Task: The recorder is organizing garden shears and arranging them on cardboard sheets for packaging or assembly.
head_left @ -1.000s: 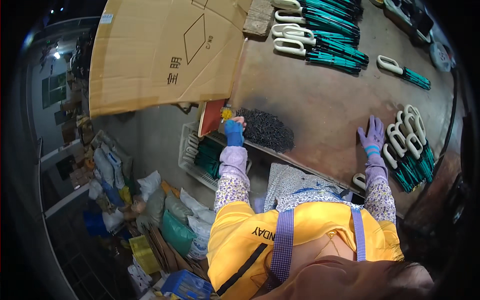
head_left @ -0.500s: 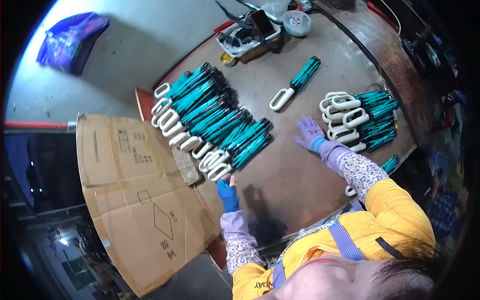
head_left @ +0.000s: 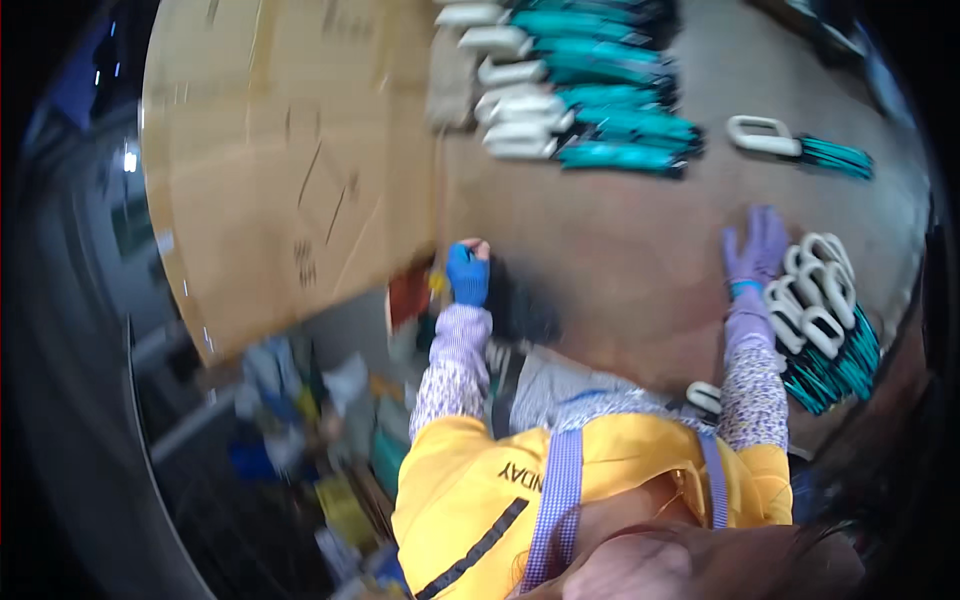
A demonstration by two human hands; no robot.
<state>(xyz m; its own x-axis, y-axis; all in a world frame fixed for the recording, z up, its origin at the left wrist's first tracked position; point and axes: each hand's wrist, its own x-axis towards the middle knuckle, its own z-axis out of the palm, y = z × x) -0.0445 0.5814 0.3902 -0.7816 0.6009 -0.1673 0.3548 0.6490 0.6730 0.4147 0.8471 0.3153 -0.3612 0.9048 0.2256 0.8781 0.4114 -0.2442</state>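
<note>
The brown bench [head_left: 610, 250] fills the upper right of the view, its near edge running just above the person's yellow top, and a broad bare stretch lies between the two hands. To the left, a large flattened cardboard sheet [head_left: 290, 170] overhangs the bench's left edge and reaches out over the cluttered floor [head_left: 300, 420] below — the picture is blurred there, so the heaped things cannot be told apart.

Along the far side of the bench lies a long row of teal tools with white loop handles [head_left: 580, 100], packed side by side, and a single one [head_left: 795, 145] lies apart to the right. A second bundle of the same tools [head_left: 825, 320] sits at the right edge of the bench, its handles fanned toward the middle.

The right hand [head_left: 755, 250], in a purple glove, lies flat with fingers spread on the bench, just beside this bundle's white handles. The left hand [head_left: 467, 272], in a blue glove, is curled at the corner where cardboard and bench meet, beside a dark heap [head_left: 520, 305] — whether it pinches anything cannot be told through the blur.
</note>
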